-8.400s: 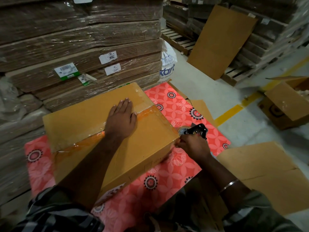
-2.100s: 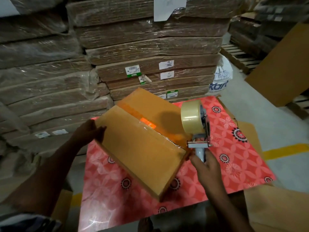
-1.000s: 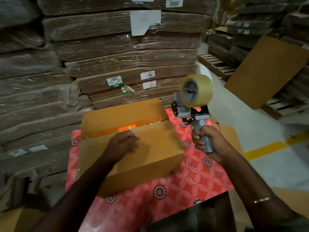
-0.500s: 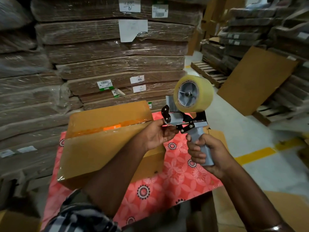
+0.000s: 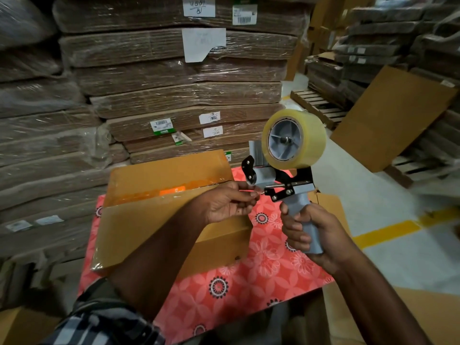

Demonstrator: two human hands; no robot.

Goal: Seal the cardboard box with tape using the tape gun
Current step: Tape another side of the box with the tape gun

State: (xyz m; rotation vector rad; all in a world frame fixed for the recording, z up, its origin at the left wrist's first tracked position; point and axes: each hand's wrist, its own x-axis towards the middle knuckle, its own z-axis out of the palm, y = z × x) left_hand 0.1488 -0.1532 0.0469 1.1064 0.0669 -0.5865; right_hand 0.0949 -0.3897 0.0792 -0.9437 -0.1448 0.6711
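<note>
A brown cardboard box (image 5: 149, 220) lies on a red flowered table cover (image 5: 261, 270), with shiny tape along its top seam. My right hand (image 5: 311, 235) grips the grey handle of the tape gun (image 5: 286, 180), held upright above the table to the right of the box, with a full clear tape roll (image 5: 306, 140) on top. My left hand (image 5: 229, 202) reaches over the box and pinches the loose tape end at the gun's front, by the black roller.
Shrink-wrapped stacks of flat cardboard (image 5: 174, 83) rise just behind the table. More stacks on wooden pallets (image 5: 318, 105) stand at the back right, with a loose cardboard sheet (image 5: 388, 120) leaning there. A yellow floor line (image 5: 388, 232) runs at right.
My left hand left the box top and went to the tape gun's front, where it now pinches the tape end. My right hand lifted the gun up and away from the box.
</note>
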